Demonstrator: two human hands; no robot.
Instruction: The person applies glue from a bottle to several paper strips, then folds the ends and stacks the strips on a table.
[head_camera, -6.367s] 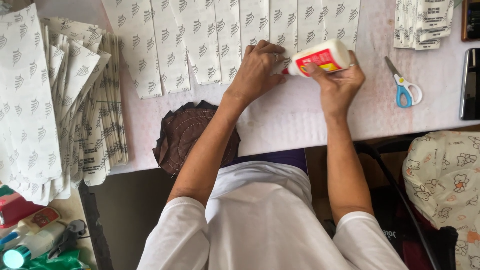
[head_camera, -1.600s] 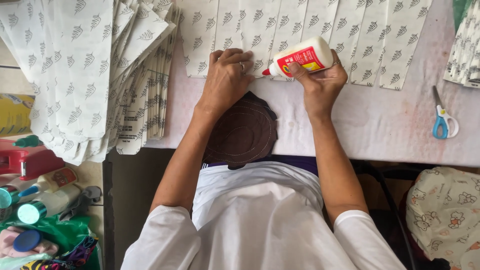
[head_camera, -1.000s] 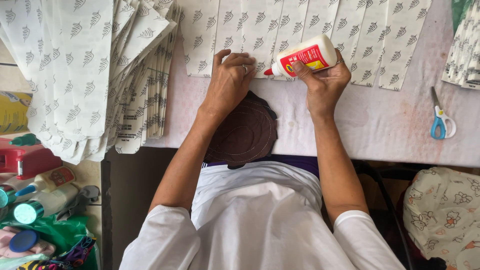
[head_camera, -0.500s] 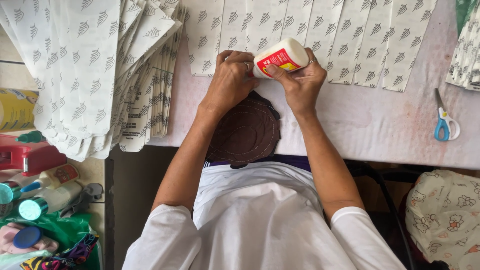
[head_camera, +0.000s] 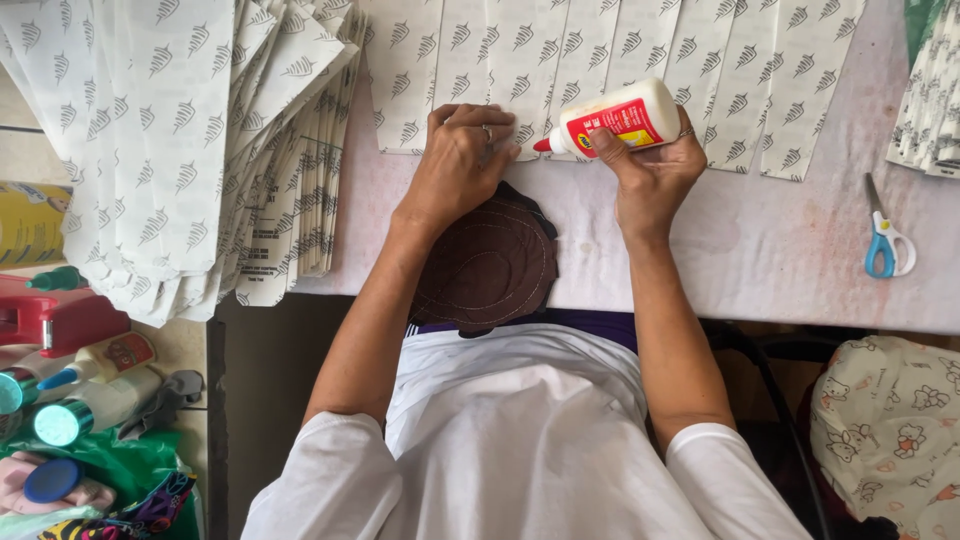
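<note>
A row of white paper sheets printed with grey leaf marks (head_camera: 560, 60) lies overlapped along the far side of the pale pink table (head_camera: 760, 250). My left hand (head_camera: 458, 165) presses flat on the lower edge of one sheet, fingers bent. My right hand (head_camera: 648, 172) grips a white glue bottle with a red label (head_camera: 612, 116), held sideways. Its red nozzle points left and touches the paper right beside my left fingertips. A round brown stitched pad (head_camera: 490, 265) lies at the table's near edge under my wrists.
A thick fanned stack of the same printed sheets (head_camera: 190, 150) covers the left. Blue-handled scissors (head_camera: 885, 240) lie at the right, with more sheets (head_camera: 930, 100) in the top right corner. Bottles, a red box (head_camera: 60, 320) and green cloth sit lower left. A patterned cushion (head_camera: 890, 430) sits lower right.
Half a second ago the bottle sat closer against my left hand; it has shifted slightly right and its nozzle now shows at the paper edge. My left hand stays pressed down.
</note>
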